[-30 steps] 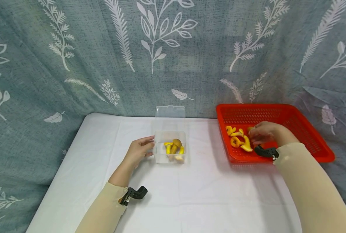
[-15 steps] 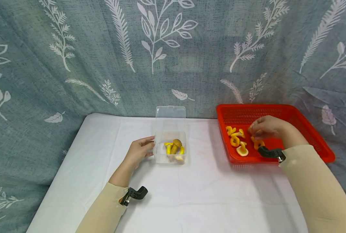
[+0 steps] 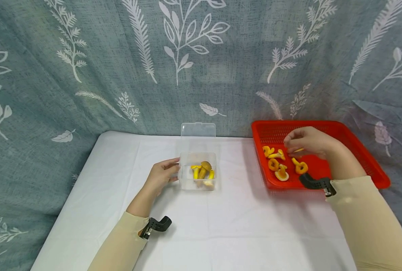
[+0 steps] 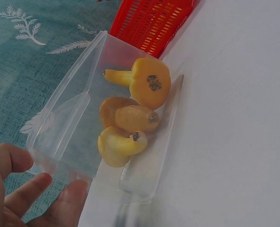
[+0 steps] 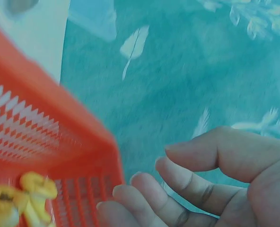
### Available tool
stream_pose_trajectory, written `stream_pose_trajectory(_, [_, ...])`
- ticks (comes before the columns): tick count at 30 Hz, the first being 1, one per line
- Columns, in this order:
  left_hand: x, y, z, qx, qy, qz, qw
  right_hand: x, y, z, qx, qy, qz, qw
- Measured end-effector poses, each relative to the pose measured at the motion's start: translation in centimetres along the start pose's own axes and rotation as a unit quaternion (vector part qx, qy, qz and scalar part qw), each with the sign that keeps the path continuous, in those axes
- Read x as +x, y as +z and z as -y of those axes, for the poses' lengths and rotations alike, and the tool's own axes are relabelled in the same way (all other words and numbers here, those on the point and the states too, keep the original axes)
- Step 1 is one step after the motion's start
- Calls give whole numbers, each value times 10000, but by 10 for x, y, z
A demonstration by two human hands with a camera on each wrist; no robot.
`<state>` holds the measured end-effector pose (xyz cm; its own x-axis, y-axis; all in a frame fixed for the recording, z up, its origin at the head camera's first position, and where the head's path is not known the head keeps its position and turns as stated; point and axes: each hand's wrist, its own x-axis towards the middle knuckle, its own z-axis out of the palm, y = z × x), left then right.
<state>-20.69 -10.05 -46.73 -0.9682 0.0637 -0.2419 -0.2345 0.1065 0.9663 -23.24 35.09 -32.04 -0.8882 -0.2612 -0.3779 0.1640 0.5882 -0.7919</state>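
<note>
My left hand (image 3: 163, 174) touches the left wall of a clear plastic box (image 3: 184, 184) with its fingertips. The box's hinged lid (image 3: 198, 130) stands open at the back. Inside lie three mushrooms: a yellow one (image 4: 151, 84), a brown one (image 4: 133, 118) and another yellow one (image 4: 118, 146). Over the red basket (image 3: 373, 177) hovers my right hand (image 3: 310, 142), fingers loosely bent; the right wrist view shows nothing between thumb and fingertips. A bit of yellow shows just below its fingers in the head view. Several yellow mushrooms (image 3: 301, 168) lie in the basket's left part.
A white cloth (image 3: 234, 226) covers the table. Behind it hangs a grey-green curtain (image 3: 234, 75) with a white leaf print. The basket's raised, slotted walls stand at the table's right side.
My right hand has moved up and back within the basket, uncovering a mushroom near its middle. A mushroom at the front left has turned over. My left hand and the box have stayed still.
</note>
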Motion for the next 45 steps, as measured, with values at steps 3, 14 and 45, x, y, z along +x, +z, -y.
stream_pose_trajectory(3, [0, 0, 0, -26, 13, 5, 10000, -4, 10, 10, -29, -193, -22, 9998])
stream_pose_trajectory(14, [1, 2, 0, 40, 109, -3, 9999, -1, 46, 38, 66, -601, 73, 9981])
stream_pose_trajectory(45, [-6, -4, -2, -142, 128, 283, 9994, 72, 166, 83, -38, -1179, 899, 9889])
